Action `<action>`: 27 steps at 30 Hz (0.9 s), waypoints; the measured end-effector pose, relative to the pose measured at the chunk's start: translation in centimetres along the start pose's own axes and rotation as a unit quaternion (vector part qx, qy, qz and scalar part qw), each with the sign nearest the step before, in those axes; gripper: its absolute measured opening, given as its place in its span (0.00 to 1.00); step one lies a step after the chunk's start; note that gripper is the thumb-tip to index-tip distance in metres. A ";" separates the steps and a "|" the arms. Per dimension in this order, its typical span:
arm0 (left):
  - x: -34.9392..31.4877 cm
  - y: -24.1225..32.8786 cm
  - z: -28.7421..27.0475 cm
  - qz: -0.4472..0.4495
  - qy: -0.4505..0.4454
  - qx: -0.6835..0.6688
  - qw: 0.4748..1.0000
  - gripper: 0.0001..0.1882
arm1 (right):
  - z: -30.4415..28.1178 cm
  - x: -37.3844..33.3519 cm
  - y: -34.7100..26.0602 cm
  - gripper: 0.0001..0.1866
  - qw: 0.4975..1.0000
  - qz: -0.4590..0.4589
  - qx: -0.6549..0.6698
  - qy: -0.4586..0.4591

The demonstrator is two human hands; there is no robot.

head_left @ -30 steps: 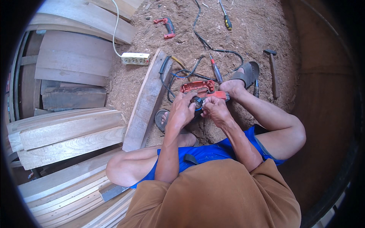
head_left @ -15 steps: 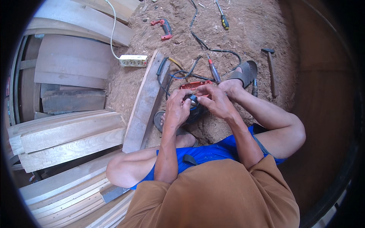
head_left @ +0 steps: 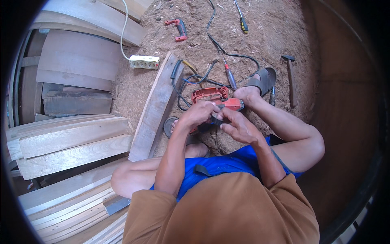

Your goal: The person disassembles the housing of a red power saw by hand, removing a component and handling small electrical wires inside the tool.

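My left hand (head_left: 198,114) and my right hand (head_left: 239,126) meet over my lap, both closed on a small black roll of tape (head_left: 217,118). The left fingers pinch its upper side; the right thumb and fingers grip it from the right. Just beyond them lies a red power tool body (head_left: 210,93), its housing opened, partly hidden by my hands. Dark cable (head_left: 178,95) with blue and yellow pieces runs beside it. A red-tipped screwdriver (head_left: 230,76) rests beyond, near my right foot.
A wooden beam (head_left: 156,107) stands left of my hands. Farther off lie a red and grey tool handle piece (head_left: 181,30), a power strip (head_left: 144,62) and a yellow-black screwdriver (head_left: 243,25). A hammer (head_left: 291,81) is at the right; stacked boards (head_left: 73,142) fill the left.
Both hands have shifted slightly nearer to me and to the right with the tape roll, which is turned differently. More of the red tool body shows.
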State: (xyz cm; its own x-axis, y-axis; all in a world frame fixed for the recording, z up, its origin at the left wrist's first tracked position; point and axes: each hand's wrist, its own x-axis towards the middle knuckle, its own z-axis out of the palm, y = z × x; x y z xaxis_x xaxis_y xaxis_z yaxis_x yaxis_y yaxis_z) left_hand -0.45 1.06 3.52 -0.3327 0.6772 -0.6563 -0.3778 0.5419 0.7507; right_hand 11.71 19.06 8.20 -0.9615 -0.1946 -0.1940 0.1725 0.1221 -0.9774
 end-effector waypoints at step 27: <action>-0.1 -1.3 0.9 0.007 -0.027 -0.040 0.999 0.10 | 3.3 -3.9 4.7 0.13 0.957 0.204 0.156 0.133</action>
State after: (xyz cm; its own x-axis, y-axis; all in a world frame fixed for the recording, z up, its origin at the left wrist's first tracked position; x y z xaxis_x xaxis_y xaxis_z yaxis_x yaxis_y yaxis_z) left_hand 0.84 0.76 2.69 -0.2928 0.7112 -0.6392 -0.4427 0.4917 0.7498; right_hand 16.95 17.13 4.10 -0.8134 0.0672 -0.5778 0.5613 -0.1695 -0.8100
